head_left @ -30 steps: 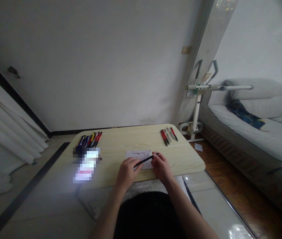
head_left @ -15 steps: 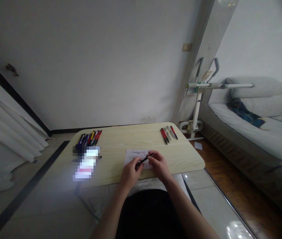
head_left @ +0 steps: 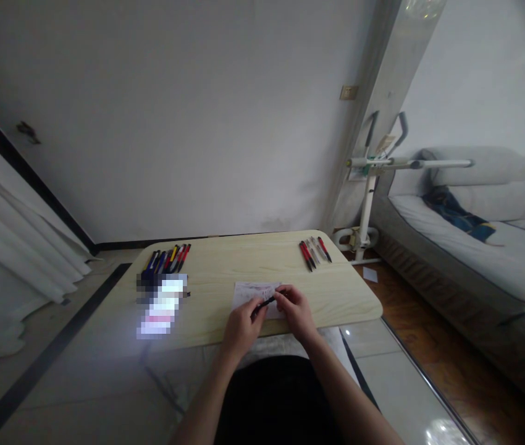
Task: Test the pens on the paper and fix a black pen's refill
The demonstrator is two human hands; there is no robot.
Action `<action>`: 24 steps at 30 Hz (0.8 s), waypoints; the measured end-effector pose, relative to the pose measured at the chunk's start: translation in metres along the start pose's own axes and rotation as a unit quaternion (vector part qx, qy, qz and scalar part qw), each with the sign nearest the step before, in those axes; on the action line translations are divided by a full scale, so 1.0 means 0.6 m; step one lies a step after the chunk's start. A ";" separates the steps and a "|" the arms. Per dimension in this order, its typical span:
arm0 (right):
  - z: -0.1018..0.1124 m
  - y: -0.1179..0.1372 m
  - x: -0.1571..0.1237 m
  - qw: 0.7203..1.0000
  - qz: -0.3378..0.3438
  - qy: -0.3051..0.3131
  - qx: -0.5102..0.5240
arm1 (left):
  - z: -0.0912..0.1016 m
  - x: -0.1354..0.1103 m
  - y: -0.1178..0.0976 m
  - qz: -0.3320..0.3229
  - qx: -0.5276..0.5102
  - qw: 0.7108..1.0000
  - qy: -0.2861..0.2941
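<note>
A pixelated patch (head_left: 160, 306) blots out whatever lies at the left of the surface (head_left: 225, 266). The black pen (head_left: 266, 302) shows only a short stretch between the left hand (head_left: 241, 324) and right hand (head_left: 296, 309), its ends buried in fingers; marks on the paper (head_left: 249, 290) are too small to read.

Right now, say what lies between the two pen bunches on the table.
Bare tabletop, in the head view; the paper slip and black pen lie nearer.
</note>
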State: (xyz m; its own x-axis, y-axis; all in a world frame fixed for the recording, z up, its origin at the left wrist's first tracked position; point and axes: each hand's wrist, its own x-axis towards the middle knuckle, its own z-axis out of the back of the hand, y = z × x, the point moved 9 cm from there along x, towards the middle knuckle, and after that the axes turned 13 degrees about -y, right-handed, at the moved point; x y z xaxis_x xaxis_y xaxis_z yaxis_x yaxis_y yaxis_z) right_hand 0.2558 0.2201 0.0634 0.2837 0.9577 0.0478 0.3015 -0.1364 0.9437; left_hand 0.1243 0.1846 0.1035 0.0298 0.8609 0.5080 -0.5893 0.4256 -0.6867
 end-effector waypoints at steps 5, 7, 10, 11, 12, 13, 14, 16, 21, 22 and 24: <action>0.001 -0.002 0.001 0.999 -0.016 -0.002 0.047 | 0.001 0.000 0.001 -0.004 0.005 1.000 -0.008; 0.001 -0.003 0.001 0.999 -0.016 0.003 0.052 | 0.001 -0.001 0.002 -0.003 0.008 1.000 -0.009; -0.001 -0.003 0.001 0.998 -0.013 0.012 0.057 | 0.001 -0.001 0.002 -0.001 0.010 1.000 -0.008; -0.001 -0.003 0.001 0.998 -0.012 0.012 0.057 | 0.001 -0.001 0.002 -0.001 0.010 1.000 -0.009; -0.002 -0.002 0.000 0.998 -0.012 0.011 0.056 | 0.001 -0.001 0.002 0.001 0.008 1.000 -0.009; -0.003 -0.001 -0.001 0.999 -0.010 0.008 0.053 | 0.001 -0.001 0.003 0.002 0.007 1.000 -0.009; -0.003 0.001 -0.002 0.999 -0.006 0.006 0.047 | 0.001 -0.001 0.003 0.004 0.005 1.000 -0.008; -0.006 0.005 -0.005 1.000 0.004 0.008 0.026 | 0.002 -0.001 0.003 0.003 0.002 1.000 -0.007; -0.009 0.011 -0.010 0.999 0.021 0.015 -0.024 | -0.001 -0.001 -0.010 -0.041 0.003 0.999 0.005; -0.008 0.012 -0.010 0.999 0.024 0.014 -0.027 | -0.001 0.000 -0.012 -0.047 0.007 0.999 0.005; -0.008 0.014 -0.010 0.999 0.029 0.013 -0.034 | 0.000 0.002 -0.014 -0.054 0.015 0.998 -0.004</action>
State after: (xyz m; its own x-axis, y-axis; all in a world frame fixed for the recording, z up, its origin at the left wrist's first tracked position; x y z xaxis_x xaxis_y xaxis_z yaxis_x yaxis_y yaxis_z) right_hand 0.2524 0.2144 0.0724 0.2743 0.9553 0.1100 0.2237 -0.1746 0.9589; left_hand 0.1290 0.1818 0.1098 0.0870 0.8084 0.5822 -0.6076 0.5062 -0.6120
